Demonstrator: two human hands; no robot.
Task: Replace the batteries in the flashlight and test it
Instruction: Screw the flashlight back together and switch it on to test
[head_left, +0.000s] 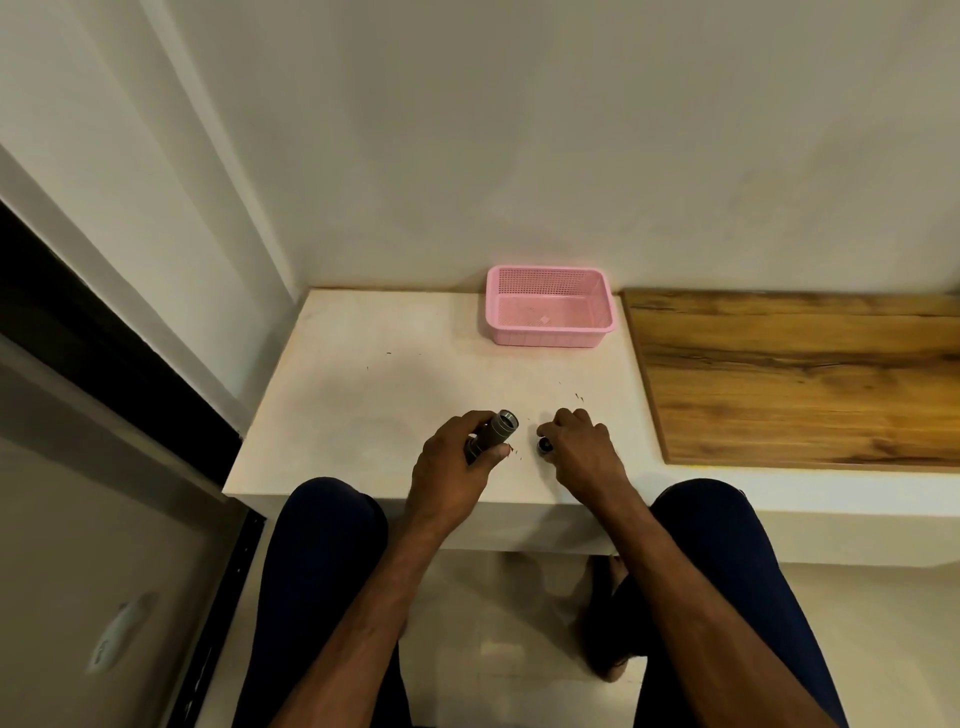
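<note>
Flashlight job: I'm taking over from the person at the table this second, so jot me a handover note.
Left hand: grips the flashlight over the white table, head pointing away.
Right hand: pinches a small dark round part beside it; cap or battery, cannot tell.
Pink basket at the back; no loose batteries visible.
Done: seemingly one part off.
Left: swap batteries, close, test.

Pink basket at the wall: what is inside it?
The pink basket shows only its bare perforated floor with one small pale square mark. Its near wall hides a thin strip.
</note>
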